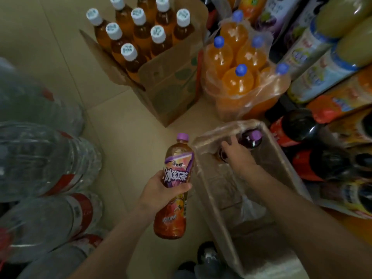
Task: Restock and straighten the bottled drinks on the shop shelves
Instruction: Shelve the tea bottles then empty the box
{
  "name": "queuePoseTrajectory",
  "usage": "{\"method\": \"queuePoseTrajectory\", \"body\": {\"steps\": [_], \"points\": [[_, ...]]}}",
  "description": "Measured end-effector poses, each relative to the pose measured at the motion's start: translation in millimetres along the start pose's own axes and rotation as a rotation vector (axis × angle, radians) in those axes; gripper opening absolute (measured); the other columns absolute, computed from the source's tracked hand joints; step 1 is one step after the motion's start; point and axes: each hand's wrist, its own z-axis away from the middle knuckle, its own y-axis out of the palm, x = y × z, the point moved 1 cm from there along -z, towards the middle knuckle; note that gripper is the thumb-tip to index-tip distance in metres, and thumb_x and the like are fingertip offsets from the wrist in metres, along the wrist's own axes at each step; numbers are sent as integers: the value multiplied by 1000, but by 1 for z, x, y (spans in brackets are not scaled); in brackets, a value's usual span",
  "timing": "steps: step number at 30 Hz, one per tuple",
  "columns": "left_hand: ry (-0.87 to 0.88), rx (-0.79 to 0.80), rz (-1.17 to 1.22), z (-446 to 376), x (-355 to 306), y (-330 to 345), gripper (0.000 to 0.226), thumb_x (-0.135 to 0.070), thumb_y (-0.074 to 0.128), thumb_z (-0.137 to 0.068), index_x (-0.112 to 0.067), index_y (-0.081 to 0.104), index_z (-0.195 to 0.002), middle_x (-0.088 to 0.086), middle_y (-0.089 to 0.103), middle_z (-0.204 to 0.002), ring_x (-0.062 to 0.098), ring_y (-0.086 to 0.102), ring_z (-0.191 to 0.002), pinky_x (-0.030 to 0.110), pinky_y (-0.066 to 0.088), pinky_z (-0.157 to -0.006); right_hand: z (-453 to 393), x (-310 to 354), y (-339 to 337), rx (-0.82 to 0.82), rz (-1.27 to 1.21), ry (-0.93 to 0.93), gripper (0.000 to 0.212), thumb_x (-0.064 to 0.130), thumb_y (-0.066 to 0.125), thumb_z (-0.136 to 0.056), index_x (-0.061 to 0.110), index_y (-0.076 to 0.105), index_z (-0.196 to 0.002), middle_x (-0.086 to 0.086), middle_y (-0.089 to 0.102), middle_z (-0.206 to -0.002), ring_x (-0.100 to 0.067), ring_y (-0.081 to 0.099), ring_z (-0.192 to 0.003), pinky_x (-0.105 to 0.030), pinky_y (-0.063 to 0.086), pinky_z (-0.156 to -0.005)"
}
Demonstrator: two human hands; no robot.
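Observation:
My left hand (pixel 161 191) grips a purple-capped iced tea bottle (pixel 177 178) round its label, holding it upright over the floor. My right hand (pixel 239 154) reaches down into a plastic-wrapped cardboard tray (pixel 211 190) and closes over the top of a second bottle (pixel 222 154), mostly hidden under the fingers. A third purple-capped bottle (pixel 252 137) stands at the tray's far end, just beyond my right hand. The rest of the tray holds only loose wrap.
An open carton (pixel 171 85) of white-capped tea bottles stands ahead. A shrink-wrapped pack of orange soda (pixel 239 77) sits beside it. Shelved bottles (pixel 322 137) fill the right side. Large water jugs (pixel 40 158) line the left. Shoes show at the bottom.

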Motion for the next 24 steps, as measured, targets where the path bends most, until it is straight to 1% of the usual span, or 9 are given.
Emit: {"method": "queuePoseTrajectory", "body": {"steps": [3,7,10,13,15,18,20,22,24], "points": [[-21,2,-36,10,9,3,46,-25,83,-62,-24,57,-100,-4,66,-90,13,63,-83,29,50,-74,21,-3,-8,1,-126,-6,45,10,59,-85,7,41,-126,-17,36,-130,-39,50,-113,-40,44,-91],[-21,49,7,53,-25,7,54,-25,86,-58,-23,58,-105,2,69,-96,22,65,-88,41,52,-87,75,-18,-98,-100,-318,30,41,22,70,-79,3,56,-112,-14,55,-117,-29,52,-112,-31,38,-87],[98,78,-2,99,-86,10,55,-26,89,-54,-22,61,-101,2,70,-94,19,66,-85,37,52,-84,140,-31,-203,-207,-382,-36,32,20,75,-72,6,64,-99,-11,62,-101,-25,57,-98,-27,38,-77],[257,138,4,183,-181,16,43,-18,88,-57,-28,61,-90,-2,70,-89,11,64,-79,25,49,-69,244,-45,-335,-318,-328,-100,32,22,75,-73,9,63,-100,-10,59,-99,-27,56,-96,-28,36,-77],[401,194,3,248,-249,19,49,-17,89,-54,-28,59,-91,-7,68,-91,8,62,-81,19,46,-67,325,-53,-422,-464,-283,-132,33,24,75,-73,10,63,-100,-8,56,-95,-26,56,-93,-25,33,-76],[616,286,-42,349,-343,29,53,-13,88,-58,-25,59,-100,-9,67,-92,4,61,-82,15,46,-67,463,-70,-525,-747,-320,-83,34,31,70,-69,11,62,-94,2,52,-87,-12,51,-82,-18,31,-70],[764,327,-87,413,-397,43,46,-8,86,-59,-24,59,-92,-13,67,-81,0,60,-75,6,45,-59,547,-87,-576,-943,-358,-15,34,33,67,-71,11,61,-96,5,51,-89,-6,48,-82,-16,34,-72],[930,389,-145,479,-443,66,40,-3,82,-62,-26,57,-82,-20,66,-62,-6,59,-66,5,43,-55,621,-107,-617,-1177,-502,23,32,31,65,-76,12,58,-101,1,56,-94,-7,53,-85,-18,41,-78],[1074,478,-197,543,-475,95,43,-6,84,-59,-29,56,-82,-22,65,-61,-7,59,-68,6,42,-57,685,-126,-648,-1440,-743,39,25,22,64,-82,16,54,-105,0,59,-94,-10,56,-83,-25,47,-80]]}}
